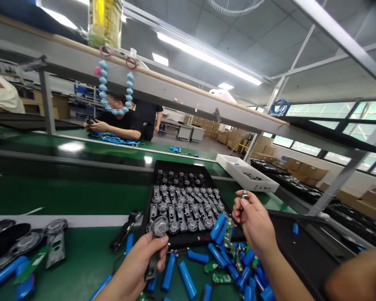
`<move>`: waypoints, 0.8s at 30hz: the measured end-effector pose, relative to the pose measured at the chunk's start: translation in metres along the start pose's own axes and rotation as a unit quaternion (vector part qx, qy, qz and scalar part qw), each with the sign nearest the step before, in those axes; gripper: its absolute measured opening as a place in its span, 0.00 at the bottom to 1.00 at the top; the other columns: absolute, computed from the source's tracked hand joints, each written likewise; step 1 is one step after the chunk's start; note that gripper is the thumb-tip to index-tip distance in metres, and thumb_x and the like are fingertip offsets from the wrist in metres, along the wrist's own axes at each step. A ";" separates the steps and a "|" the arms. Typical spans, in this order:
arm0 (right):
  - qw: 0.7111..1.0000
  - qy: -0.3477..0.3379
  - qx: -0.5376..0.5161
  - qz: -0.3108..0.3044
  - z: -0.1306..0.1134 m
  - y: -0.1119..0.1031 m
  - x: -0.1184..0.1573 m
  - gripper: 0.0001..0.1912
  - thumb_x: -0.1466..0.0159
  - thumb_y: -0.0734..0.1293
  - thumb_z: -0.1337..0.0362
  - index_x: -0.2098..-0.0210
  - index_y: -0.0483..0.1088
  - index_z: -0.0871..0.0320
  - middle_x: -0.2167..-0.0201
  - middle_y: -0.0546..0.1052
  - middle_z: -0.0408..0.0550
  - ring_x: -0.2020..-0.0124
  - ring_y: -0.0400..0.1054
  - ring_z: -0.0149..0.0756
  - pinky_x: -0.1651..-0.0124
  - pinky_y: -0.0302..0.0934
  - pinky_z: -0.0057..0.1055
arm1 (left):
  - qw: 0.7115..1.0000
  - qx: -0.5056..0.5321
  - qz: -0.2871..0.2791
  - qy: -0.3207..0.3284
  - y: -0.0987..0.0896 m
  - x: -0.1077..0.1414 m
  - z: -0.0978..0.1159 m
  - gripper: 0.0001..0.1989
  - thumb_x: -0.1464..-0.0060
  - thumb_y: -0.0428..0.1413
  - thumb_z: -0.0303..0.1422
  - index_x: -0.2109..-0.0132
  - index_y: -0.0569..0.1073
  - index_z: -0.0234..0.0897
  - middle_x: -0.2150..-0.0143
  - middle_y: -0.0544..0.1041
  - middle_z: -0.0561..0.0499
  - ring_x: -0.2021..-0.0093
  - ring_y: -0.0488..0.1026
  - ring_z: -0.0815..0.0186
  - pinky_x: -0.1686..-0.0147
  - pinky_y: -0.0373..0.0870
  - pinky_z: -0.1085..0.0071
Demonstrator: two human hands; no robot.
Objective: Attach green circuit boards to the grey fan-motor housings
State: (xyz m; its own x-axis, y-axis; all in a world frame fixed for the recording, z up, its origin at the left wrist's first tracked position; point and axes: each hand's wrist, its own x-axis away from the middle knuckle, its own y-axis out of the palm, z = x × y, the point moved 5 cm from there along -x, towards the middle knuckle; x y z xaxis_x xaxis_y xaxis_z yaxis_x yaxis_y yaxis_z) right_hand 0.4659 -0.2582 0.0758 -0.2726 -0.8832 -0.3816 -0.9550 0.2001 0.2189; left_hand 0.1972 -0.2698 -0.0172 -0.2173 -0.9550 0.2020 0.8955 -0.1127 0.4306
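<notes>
My left hand (146, 263) grips a dark elongated part with a round metal head (158, 228) at the lower middle of the view. My right hand (252, 221) pinches a small metal piece (244, 194) between finger and thumb, above a loose heap of blue cylindrical battery cells (217, 255) and green circuit boards (222, 278). Between my hands lies a black tray (158, 167) holding rows of similar metal-and-dark parts (184, 205). The view is tilted.
Round metal-headed parts (54, 238) lie at the left on the green bench (81, 267). A white plastic tray (246, 173) stands behind. A blurred hand (357, 278) enters at the lower right. A seated co-worker (119, 123) handles blue cables beyond a shelf (163, 92).
</notes>
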 end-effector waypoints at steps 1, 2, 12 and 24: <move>1.000 0.005 0.000 -0.007 0.004 0.003 -0.002 0.15 0.41 0.74 0.53 0.60 0.71 0.54 0.77 0.69 0.38 0.79 0.61 0.30 0.79 0.58 0.25 | 1.000 -0.015 -0.002 0.000 0.000 0.000 -0.002 0.20 0.57 0.66 0.46 0.78 0.66 0.39 0.82 0.67 0.57 0.80 0.61 0.71 0.78 0.58 0.74; 1.000 0.006 0.001 -0.010 0.008 0.005 -0.002 0.15 0.41 0.75 0.54 0.61 0.71 0.54 0.78 0.69 0.38 0.79 0.61 0.30 0.80 0.57 0.25 | 1.000 -0.030 -0.003 0.003 0.000 0.001 -0.003 0.20 0.56 0.65 0.46 0.78 0.66 0.39 0.82 0.67 0.57 0.80 0.60 0.71 0.78 0.58 0.74; 0.994 -0.018 0.082 0.072 0.033 -0.031 -0.004 0.20 0.42 0.75 0.49 0.58 0.70 0.55 0.77 0.69 0.37 0.82 0.58 0.26 0.85 0.51 0.19 | 0.972 -0.223 -0.050 0.060 0.008 -0.002 -0.005 0.16 0.47 0.51 0.47 0.74 0.63 0.42 0.82 0.64 0.58 0.79 0.61 0.67 0.72 0.63 0.70; 0.953 0.080 0.290 0.042 0.067 -0.065 0.003 0.23 0.44 0.66 0.48 0.55 0.72 0.57 0.79 0.75 0.43 0.79 0.69 0.40 0.79 0.63 0.32 | 0.779 -0.608 0.111 0.104 -0.065 -0.005 0.072 0.11 0.51 0.52 0.25 0.62 0.76 0.35 0.39 0.71 0.33 0.38 0.64 0.41 0.41 0.58 0.52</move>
State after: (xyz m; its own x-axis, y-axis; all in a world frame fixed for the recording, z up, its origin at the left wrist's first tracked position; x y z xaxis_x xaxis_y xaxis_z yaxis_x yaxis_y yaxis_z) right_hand 0.5190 -0.2452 0.0007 -0.3741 -0.8975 -0.2335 -0.8470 0.4332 -0.3082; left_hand 0.1123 -0.2383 0.0172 -0.0496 -0.9975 -0.0495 0.6348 0.0067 -0.7726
